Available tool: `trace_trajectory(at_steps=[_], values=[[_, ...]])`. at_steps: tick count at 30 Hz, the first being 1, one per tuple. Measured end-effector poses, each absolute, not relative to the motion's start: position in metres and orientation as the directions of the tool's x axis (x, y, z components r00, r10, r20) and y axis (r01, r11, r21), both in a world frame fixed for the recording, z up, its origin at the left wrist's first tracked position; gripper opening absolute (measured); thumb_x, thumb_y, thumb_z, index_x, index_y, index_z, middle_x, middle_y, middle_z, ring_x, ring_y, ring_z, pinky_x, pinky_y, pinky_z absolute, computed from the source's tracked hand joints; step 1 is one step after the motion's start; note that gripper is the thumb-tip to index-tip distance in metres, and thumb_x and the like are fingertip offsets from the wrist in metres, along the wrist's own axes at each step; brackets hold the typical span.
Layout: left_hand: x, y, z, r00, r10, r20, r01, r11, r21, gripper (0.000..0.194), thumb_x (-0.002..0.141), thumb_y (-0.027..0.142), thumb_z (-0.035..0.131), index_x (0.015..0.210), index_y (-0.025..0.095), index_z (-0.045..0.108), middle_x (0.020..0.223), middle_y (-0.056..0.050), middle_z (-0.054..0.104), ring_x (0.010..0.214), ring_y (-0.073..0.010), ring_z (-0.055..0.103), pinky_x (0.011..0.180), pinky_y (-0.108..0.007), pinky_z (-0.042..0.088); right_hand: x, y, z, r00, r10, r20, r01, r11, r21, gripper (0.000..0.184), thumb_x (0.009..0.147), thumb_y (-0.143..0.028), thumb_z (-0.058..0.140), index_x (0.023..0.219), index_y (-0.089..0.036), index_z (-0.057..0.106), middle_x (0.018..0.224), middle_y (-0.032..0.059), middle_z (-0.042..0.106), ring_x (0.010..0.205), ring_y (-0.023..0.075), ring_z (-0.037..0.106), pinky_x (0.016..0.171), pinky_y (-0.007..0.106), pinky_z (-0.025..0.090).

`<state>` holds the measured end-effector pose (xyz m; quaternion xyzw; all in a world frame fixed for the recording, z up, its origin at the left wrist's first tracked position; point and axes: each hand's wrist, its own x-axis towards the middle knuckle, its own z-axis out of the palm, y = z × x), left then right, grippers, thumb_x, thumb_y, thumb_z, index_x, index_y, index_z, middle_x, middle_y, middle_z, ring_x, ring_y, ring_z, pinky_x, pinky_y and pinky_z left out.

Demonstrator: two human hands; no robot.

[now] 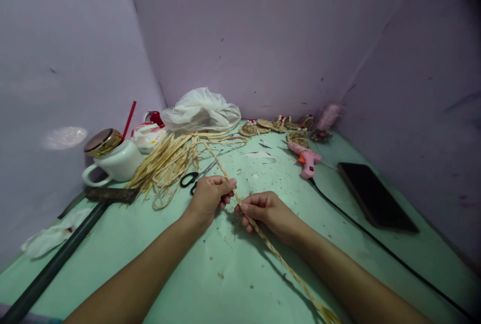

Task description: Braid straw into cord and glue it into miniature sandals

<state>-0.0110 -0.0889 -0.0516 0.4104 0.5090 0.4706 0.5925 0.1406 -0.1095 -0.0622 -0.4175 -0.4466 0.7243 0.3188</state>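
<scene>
Evidently, both hands are on one thin braid (278,256) of pale, flat straw, its strands twisted over each other like rope. The left hand (213,195) has its grip closed on the braid, pinched between thumb and fingers; the right hand (265,213), just beside it and nearer the wearer, also has its grip closed on the braid. The braid slants over the pale green bench (176,284), from the straw pile to a loose, frayed end near the wearer. The straw pile (161,161) is dry, yellowish and ribbon-like, with thin loops curling off it. Beside it lie scissors (189,179) with black ring handles and metal blades. To the left stand a smooth, rounded white mug (122,163) and a hammer (112,195) with a dark, straight handle. Behind the pile sits a thin, crumpled white plastic bag (205,111). Small woven pieces (278,124), coarse and brown with red and white bits, line the back. On the right are a pink glue gun (310,160) with an orange trigger, its smooth black cord (361,229), and a flat, dark, glossy rectangular device (376,196).
</scene>
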Motion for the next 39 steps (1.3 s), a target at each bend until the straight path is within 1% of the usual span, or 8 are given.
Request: trace_trajectory(at_steps=[4,7,13,17,23,29,36,39], values=[[-0.0111,-0.0898,-0.0523,-0.005,0.983,-0.184,-0.128,0.182,0.975,0.03,0.057,0.035,0.071,0.049,0.013,0.052,0.041,0.004,0.047,0.035,-0.0041,0.039,0.034,-0.016,0.025,0.1442,-0.1087,-0.0595,-0.507,0.791,-0.341,-0.069,-0.433,-0.899,0.038,0.06,-0.044,0.072,0.078,-0.011,0.068,0.056,0.0013,0.063,0.044,0.009,0.056,0.046,0.021,0.04],[-0.0113,-0.0896,-0.0524,-0.003,0.985,-0.175,-0.131,0.173,0.976,0.027,0.058,0.034,0.07,0.051,0.013,0.054,0.042,0.003,0.049,0.036,-0.0048,0.041,0.035,-0.016,0.026,0.1463,-0.1082,-0.0588,-0.537,0.776,-0.331,-0.074,-0.434,-0.898,0.038,0.059,-0.041,0.075,0.081,-0.01,0.068,0.056,0.0016,0.064,0.046,0.0089,0.056,0.047,0.021,0.04],[-0.0112,-0.0895,-0.0528,0.027,0.987,-0.16,-0.149,0.162,0.976,0.022,0.059,0.033,0.066,0.058,0.012,0.058,0.041,0.003,0.049,0.037,-0.0063,0.042,0.036,-0.017,0.028,0.1461,-0.1084,-0.0576,-0.528,0.801,-0.284,-0.077,-0.378,-0.922,0.037,0.054,-0.039,0.078,0.076,-0.011,0.067,0.051,-0.0013,0.06,0.043,0.008,0.052,0.048,0.023,0.039],[-0.0126,-0.0898,-0.0517,0.059,0.987,-0.15,-0.158,0.157,0.975,0.021,0.061,0.032,0.065,0.06,0.012,0.06,0.043,0.002,0.05,0.038,-0.0064,0.043,0.037,-0.017,0.028,0.1465,-0.1068,-0.0569,-0.51,0.809,-0.29,-0.049,-0.364,-0.93,0.039,0.05,-0.037,0.08,0.075,-0.011,0.067,0.048,-0.0031,0.057,0.042,0.008,0.049,0.046,0.024,0.037],[-0.0135,-0.0899,-0.049,0.087,0.987,-0.133,-0.176,0.147,0.973,0.02,0.063,0.031,0.062,0.068,0.011,0.062,0.058,0.0,0.056,0.042,-0.006,0.047,0.038,-0.017,0.03,0.1462,-0.1049,-0.0571,-0.448,0.848,-0.283,-0.021,-0.327,-0.945,0.033,0.045,-0.031,0.082,0.063,-0.012,0.063,0.045,-0.0048,0.055,0.041,0.0057,0.045,0.045,0.022,0.033],[-0.0141,-0.0901,-0.0497,0.101,0.987,-0.121,-0.181,0.138,0.974,0.018,0.065,0.028,0.061,0.069,0.011,0.062,0.06,-0.001,0.057,0.043,-0.006,0.047,0.038,-0.017,0.03,0.1451,-0.1065,-0.0536,-0.46,0.838,-0.292,0.008,-0.325,-0.946,0.033,0.044,-0.029,0.081,0.065,-0.011,0.063,0.046,-0.0046,0.055,0.041,0.0062,0.045,0.045,0.023,0.033],[-0.014,-0.0906,-0.0506,0.115,0.987,-0.115,-0.186,0.135,0.973,0.017,0.066,0.027,0.061,0.07,0.011,0.063,0.062,-0.002,0.058,0.043,-0.0062,0.048,0.038,-0.017,0.031,0.1439,-0.1072,-0.056,-0.459,0.843,-0.281,0.042,-0.296,-0.954,0.029,0.047,-0.025,0.08,0.063,-0.011,0.061,0.044,-0.0072,0.05,0.041,0.0045,0.039,0.044,0.022,0.029],[-0.015,-0.09,-0.0516,0.116,0.987,-0.108,-0.186,0.128,0.974,0.018,0.066,0.028,0.061,0.071,0.011,0.063,0.061,-0.002,0.058,0.044,-0.0063,0.048,0.038,-0.017,0.031,0.1442,-0.1064,-0.0552,-0.465,0.835,-0.293,0.043,-0.309,-0.95,0.029,0.047,-0.024,0.079,0.065,-0.011,0.061,0.045,-0.0068,0.051,0.041,0.0045,0.04,0.044,0.022,0.03]])
